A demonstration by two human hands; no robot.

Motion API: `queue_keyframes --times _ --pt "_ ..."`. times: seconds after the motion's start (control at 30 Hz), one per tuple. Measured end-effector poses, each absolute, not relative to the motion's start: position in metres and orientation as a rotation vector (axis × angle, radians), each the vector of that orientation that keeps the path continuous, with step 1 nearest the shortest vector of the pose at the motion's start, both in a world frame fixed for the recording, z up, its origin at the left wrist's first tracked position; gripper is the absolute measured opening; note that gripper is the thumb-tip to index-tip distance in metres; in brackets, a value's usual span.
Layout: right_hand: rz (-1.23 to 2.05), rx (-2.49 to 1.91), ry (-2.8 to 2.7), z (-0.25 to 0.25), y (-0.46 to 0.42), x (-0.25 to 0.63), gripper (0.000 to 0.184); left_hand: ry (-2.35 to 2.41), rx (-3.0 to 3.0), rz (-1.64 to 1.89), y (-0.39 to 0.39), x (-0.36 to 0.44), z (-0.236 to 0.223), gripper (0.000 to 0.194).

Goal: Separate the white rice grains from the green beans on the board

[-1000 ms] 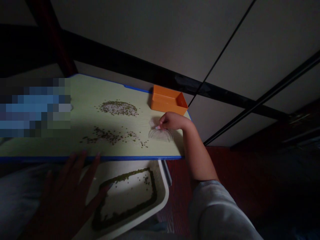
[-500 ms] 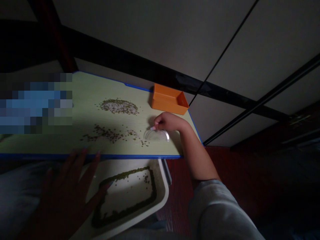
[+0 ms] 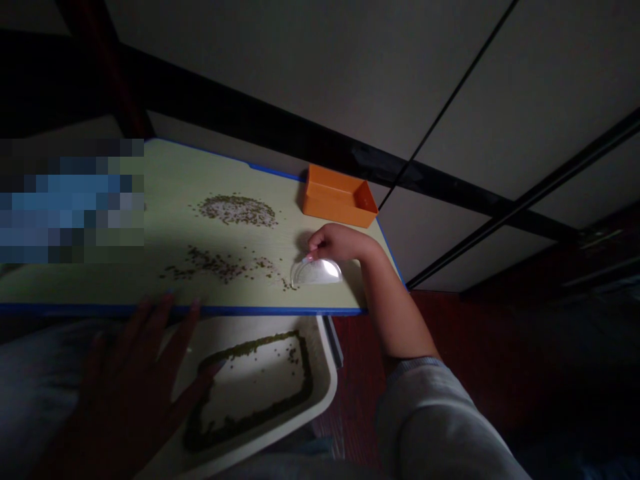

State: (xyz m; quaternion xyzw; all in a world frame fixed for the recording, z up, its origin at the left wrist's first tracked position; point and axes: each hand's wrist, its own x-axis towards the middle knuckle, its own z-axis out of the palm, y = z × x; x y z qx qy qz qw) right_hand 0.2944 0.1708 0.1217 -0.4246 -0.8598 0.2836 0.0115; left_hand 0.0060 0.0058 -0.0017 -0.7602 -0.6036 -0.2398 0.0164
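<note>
My right hand (image 3: 333,241) pinches the curved top edge of a clear plastic protractor (image 3: 317,272), whose straight side faces me near the table's front edge. Small dark and greenish grains (image 3: 215,265) lie scattered to the left of the protractor, a few right by its left corner. Farther back is a denser oval heap of grains (image 3: 237,210). My left hand (image 3: 135,373), dim in shadow, has its fingers spread and holds nothing; its fingertips reach toward the table's blue edge, and I cannot tell whether they touch it.
An orange open box (image 3: 340,200) sits at the back right corner of the pale yellow table (image 3: 190,170). Below the front edge is a white tub (image 3: 327,393), with greenish grains banked along its bottom edges. At the far left is a blurred-out area. Cabinet panels (image 3: 465,87) stand behind.
The protractor has shifted slightly and tilted, and now catches a bright glare on its right part. My left hand keeps its spread pose.
</note>
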Motion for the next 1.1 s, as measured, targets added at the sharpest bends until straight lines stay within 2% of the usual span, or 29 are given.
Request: queue_keyframes --times 0.7,1.1 --pt "0.918 -1.274 -2.696 0.1208 0.1709 0.2949 0.03 -1.84 -2.385 -0.711 0.0083 0.0051 0.0015 0.072" --pt "0.913 -1.228 -2.707 0.1203 0.1696 0.2931 0.031 -1.873 -2.367 -0.84 0.008 0.0077 0.0032 0.074"
